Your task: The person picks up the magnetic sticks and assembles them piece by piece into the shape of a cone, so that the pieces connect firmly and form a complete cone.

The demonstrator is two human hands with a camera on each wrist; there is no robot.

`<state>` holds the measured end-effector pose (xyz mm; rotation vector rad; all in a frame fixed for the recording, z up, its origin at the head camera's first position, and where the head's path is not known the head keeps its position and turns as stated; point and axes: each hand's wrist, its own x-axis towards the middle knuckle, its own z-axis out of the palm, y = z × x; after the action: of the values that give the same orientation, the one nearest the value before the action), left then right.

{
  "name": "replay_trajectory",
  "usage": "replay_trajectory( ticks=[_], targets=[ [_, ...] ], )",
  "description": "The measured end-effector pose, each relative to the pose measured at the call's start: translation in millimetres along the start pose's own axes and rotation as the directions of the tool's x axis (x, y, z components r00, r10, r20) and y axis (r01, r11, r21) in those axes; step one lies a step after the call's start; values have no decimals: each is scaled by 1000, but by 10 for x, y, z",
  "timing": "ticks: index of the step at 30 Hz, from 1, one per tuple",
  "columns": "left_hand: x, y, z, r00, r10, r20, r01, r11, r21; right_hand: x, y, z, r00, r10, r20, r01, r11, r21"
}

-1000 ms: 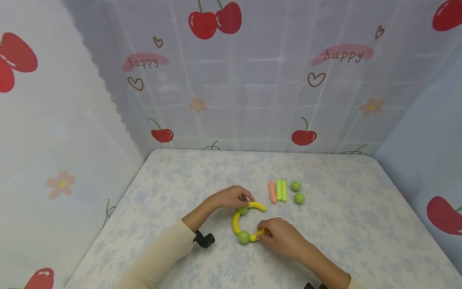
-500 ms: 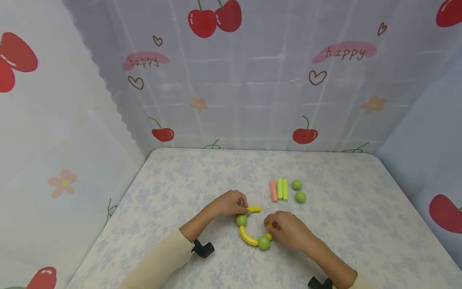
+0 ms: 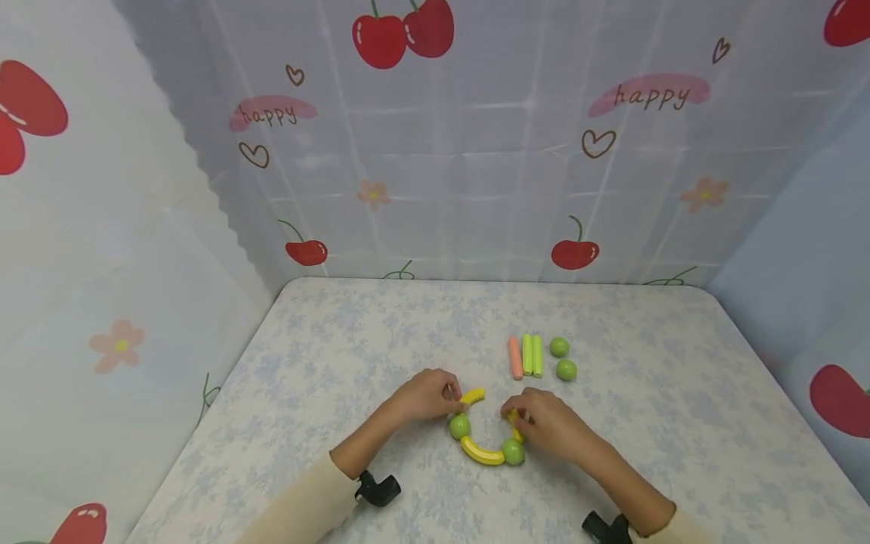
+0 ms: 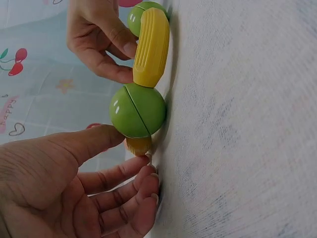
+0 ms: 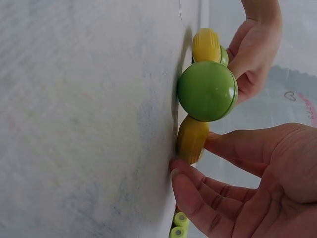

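Three curved yellow rods and two green balls join into a U lying on the table, its gap facing the back. My left hand [image 3: 430, 394] pinches the left yellow rod [image 3: 473, 395], its thumb close to the left green ball [image 4: 138, 110]. The right yellow rod [image 5: 192, 140] is between the thumb and fingers of my right hand [image 3: 549, 423], next to the right green ball [image 3: 513, 452]. Nearest me, the third yellow rod [image 3: 482, 453] links both balls, untouched. Fingers partly cover the two held rods in the head view.
Behind my right hand, one salmon stick [image 3: 515, 358] and two lime sticks [image 3: 532, 356] lie side by side. Two loose green balls [image 3: 566, 369] sit just right of them. A printed curtain [image 3: 435, 166] rises behind the table [image 3: 353, 325].
The joined U has turned, its gap swinging from the right towards the back. Its front ball has shifted right; my left hand came nearer and my right hand moved slightly right and away.
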<state>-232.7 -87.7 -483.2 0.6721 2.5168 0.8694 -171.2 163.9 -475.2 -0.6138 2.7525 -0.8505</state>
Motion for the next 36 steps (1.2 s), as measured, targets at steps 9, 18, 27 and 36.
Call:
replay_trajectory(
  ticks=[9,18,27,36],
  targets=[
    [48,-118,89,998,47,-45,-55,981,-187,27,33,-207,994,-55,-93,49,997,-66],
    [106,-229,206,992,89,-88,-109,959,-261,139,313,-637,967,19,-255,-47,993,-106],
    [126,-283,248,993,57,-106,-89,942,-325,171,603,-746,949,180,-259,-225,962,-155],
    [118,-287,269,993,25,-118,-65,932,-356,188,710,-715,953,263,-150,-279,956,-93]
  ],
)
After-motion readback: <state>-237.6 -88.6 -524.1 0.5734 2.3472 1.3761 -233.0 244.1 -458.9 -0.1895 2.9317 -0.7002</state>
